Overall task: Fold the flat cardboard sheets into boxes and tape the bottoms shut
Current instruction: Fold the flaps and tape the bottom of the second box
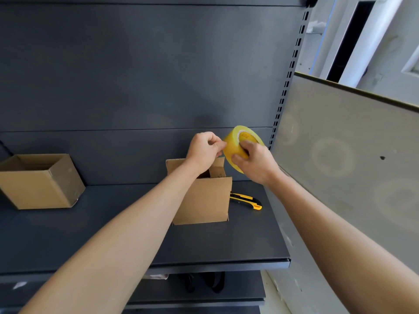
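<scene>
1. Finished so far, judging by shape: one folded box stands on the shelf at 9 o'clock of the view, open side up. Its bottom is hidden, so I cannot tell if it is taped.
2. In work: a second box stands near centre, at about 5 o'clock, already folded into shape, with flaps standing up at its top end. No tape shows on it.
3. Hands: the right hand grips the yellow tape roll, fingers curled round its rim and into the core, held in the air just above the second box at its 1 o'clock.
4. The left hand is curled, fingertips pinching at the roll's edge at 9 o'clock of the roll. Probably picking up the tape end; no pulled strip visible.
5. A yellow utility knife lies on the shelf, at 3 o'clock of the second box, untouched.
6. Left to do: pull tape, close flaps, seal, cut. No flat sheets in view.
</scene>
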{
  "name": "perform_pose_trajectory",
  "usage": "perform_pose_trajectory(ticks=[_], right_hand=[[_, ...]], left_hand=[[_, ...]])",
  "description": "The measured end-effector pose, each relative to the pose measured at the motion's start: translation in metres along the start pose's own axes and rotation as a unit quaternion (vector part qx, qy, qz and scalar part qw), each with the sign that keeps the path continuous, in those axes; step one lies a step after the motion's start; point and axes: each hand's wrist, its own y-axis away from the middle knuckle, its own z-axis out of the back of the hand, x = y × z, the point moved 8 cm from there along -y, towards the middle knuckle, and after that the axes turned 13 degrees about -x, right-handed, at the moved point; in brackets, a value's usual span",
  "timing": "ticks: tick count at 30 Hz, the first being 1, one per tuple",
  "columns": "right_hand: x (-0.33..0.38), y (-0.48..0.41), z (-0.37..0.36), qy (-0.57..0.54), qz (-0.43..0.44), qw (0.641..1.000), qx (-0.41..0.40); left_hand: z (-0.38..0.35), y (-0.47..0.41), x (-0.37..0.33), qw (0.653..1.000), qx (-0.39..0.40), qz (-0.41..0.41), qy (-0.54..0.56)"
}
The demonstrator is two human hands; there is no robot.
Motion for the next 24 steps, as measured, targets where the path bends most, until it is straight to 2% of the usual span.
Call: perform_pose_trajectory(ticks=[5, 8, 12, 13, 15, 17, 18, 20, 24], right_hand=[[-0.002, -0.005, -0.004, 0.094, 0.017, 0.995, 0.025], [-0.003, -0.015, -0.002, 0.110, 0.001, 0.994, 0.024], [-0.005, -0.031, 0.001, 0.097, -0.022, 0.994, 0.038], [-0.007, -0.034, 0.003, 0.092, -0.032, 0.994, 0.041], [-0.014, -0.038, 0.006, 0.063, -0.058, 0.995, 0.041], [-0.016, -0.040, 0.006, 0.008, -0.086, 0.995, 0.048], [-0.015, -0.041, 0.004, -0.020, -0.095, 0.994, 0.053], [-0.011, -0.043, -0.001, -0.066, -0.111, 0.990, 0.060], [-0.004, -0.048, -0.016, -0.116, -0.137, 0.980, 0.081]], left_hand=[[-0.007, -0.002, -0.003, 0.992, 0.045, -0.050, -0.107], [-0.004, -0.001, -0.009, 0.996, 0.062, -0.046, -0.043], [0.023, -0.004, 0.010, 0.997, -0.019, -0.002, 0.076], [0.029, -0.002, 0.023, 0.998, -0.032, 0.011, 0.062], [0.028, 0.005, 0.056, 0.997, 0.032, 0.043, -0.064], [0.023, 0.015, 0.089, 0.962, 0.132, 0.049, -0.236], [0.023, 0.016, 0.099, 0.944, 0.152, 0.036, -0.290], [0.022, 0.010, 0.107, 0.932, 0.150, 0.002, -0.331], [0.019, 0.000, 0.114, 0.941, 0.128, -0.026, -0.313]])
